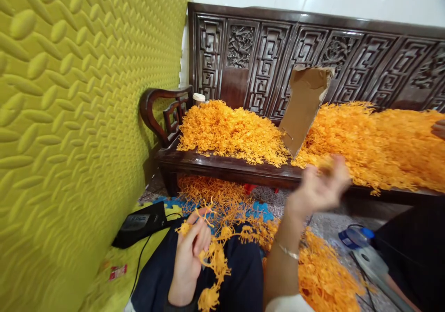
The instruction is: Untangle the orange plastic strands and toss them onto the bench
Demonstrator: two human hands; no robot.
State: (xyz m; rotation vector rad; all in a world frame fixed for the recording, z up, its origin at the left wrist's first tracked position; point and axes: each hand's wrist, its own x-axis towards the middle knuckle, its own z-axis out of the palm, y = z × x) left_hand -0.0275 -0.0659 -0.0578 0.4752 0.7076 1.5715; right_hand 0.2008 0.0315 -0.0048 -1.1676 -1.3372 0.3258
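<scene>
My left hand (193, 245), low in the head view over my dark trousers, pinches a thin orange plastic flower piece (207, 213) with spiky branches. A strand of the same orange flower pieces (218, 258) hangs beside that hand and down over my lap. My right hand (318, 189), smeared by motion, is raised at the front edge of the bench. Between its curled fingers is a blurred orange flower piece (326, 165). Directly behind it lies the right-hand heap of orange pieces (368, 140); another heap (229, 129) covers the bench's left end.
A cardboard piece (304, 108) stands between the heaps on the dark carved bench (222, 162). More orange pieces (323, 275) lie on the floor. A black device (139, 224), a blue-capped bottle (356, 236) and another person's hand (439, 128) are nearby. Yellow padding (86, 94) lines the left.
</scene>
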